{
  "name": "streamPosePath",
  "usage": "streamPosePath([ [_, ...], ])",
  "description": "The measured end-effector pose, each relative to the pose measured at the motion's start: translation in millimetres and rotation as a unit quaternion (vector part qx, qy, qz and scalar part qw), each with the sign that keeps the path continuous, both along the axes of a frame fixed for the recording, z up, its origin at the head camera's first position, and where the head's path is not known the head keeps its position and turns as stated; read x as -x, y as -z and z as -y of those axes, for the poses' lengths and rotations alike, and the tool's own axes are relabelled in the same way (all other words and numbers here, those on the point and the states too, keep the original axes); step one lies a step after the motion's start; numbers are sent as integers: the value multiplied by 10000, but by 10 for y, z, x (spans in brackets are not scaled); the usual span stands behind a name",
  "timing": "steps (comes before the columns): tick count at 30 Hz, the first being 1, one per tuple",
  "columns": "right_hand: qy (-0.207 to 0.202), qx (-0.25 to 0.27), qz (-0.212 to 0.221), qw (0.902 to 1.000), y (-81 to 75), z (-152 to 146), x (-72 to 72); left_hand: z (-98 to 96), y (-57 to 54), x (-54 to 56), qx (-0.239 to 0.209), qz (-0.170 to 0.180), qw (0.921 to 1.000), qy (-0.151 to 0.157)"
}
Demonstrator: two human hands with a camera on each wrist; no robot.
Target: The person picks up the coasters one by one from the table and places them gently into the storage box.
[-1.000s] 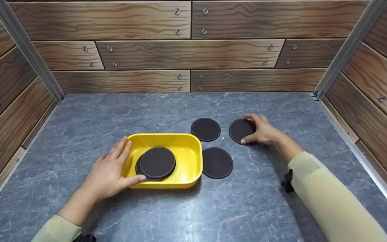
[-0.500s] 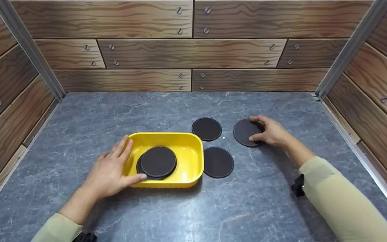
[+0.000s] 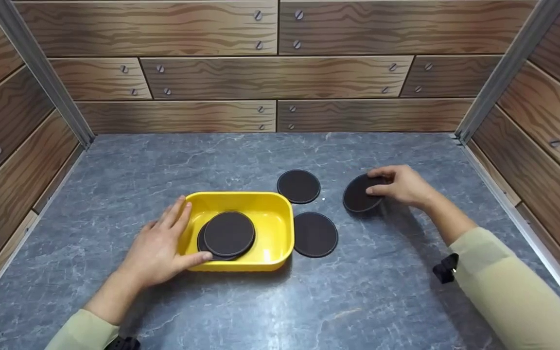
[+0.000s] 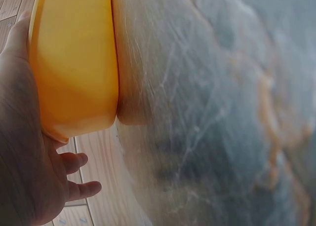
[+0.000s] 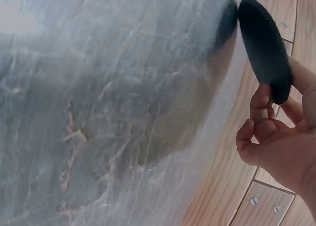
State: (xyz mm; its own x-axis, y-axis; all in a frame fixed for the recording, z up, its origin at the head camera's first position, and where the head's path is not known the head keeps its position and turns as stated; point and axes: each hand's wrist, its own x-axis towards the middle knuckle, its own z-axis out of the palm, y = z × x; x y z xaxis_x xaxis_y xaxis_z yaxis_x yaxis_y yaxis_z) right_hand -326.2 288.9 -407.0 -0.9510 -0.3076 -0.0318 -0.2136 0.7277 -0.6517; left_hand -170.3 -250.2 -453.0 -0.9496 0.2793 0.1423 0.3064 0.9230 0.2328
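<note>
My right hand (image 3: 406, 187) pinches a round black coaster (image 3: 361, 194) by its right side, with the coaster tilted. In the right wrist view this coaster (image 5: 264, 48) stands on a slant between thumb and fingers, its far edge at or close to the tabletop. My left hand (image 3: 156, 248) holds the left end of a yellow rectangular tub (image 3: 270, 260), its thumb over the near rim. Inside the tub two black coasters (image 3: 229, 234) lie overlapped. The left wrist view shows the tub's outer wall (image 4: 76, 63) against the hand (image 4: 29, 152).
Another black coaster (image 3: 298, 186) lies flat behind the tub's right corner. One more coaster (image 3: 316, 235) lies against the tub's right side. The grey marbled tabletop (image 3: 309, 301) is bounded by wood-patterned walls (image 3: 280, 78) and metal corner posts (image 3: 42, 73).
My right hand has shifted right with the coaster, whose right side has come up off the table so that it tilts. The left hand and the tub stay in place.
</note>
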Motion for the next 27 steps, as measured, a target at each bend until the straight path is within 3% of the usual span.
streamPosePath([
  [10, 79, 727, 183, 9972, -148, 91, -110, 2, 18, -9, 66, -16, 10000, -24],
  [19, -275, 1751, 157, 9840, -340, 419, -281, -1, 5, 2, 54, -34, 10000, -6],
  [27, -669, 2144, -59, 9744, -457, 852, -421, 5, 5, 3, 16, -30, 10000, 1],
])
